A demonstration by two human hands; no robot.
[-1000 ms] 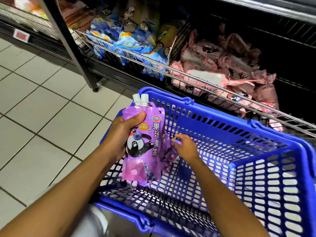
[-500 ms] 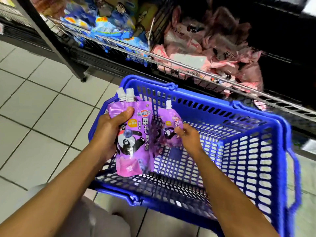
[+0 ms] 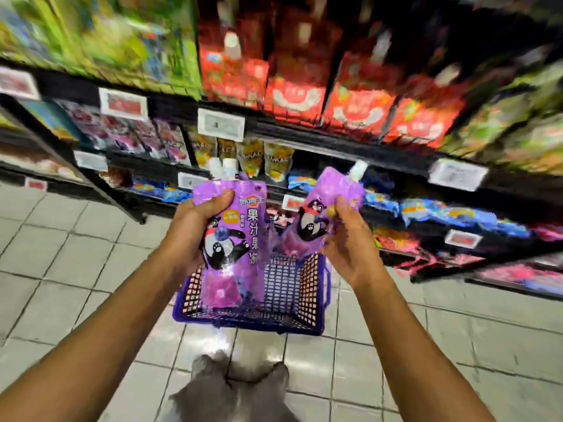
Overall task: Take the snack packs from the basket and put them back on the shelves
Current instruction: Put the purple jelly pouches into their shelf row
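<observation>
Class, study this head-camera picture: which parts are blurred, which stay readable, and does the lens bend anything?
Head view: the upper shelves are smeared by motion blur, so no labels read there; the left hand and its purple pouches stay fairly sharp with legible print; the right hand and its pouch are softer; the wide lens bows the shelf edges and floor tiles.

In my left hand (image 3: 195,229) I hold purple snack packs (image 3: 234,239) upright; two white caps show at the top, and the front has a black-and-white bear. In my right hand (image 3: 350,242) is one more purple pack (image 3: 323,214), tilted right, with one white cap. The blue basket (image 3: 313,287) stands on the floor below them, before the shelves (image 3: 304,129).
</observation>
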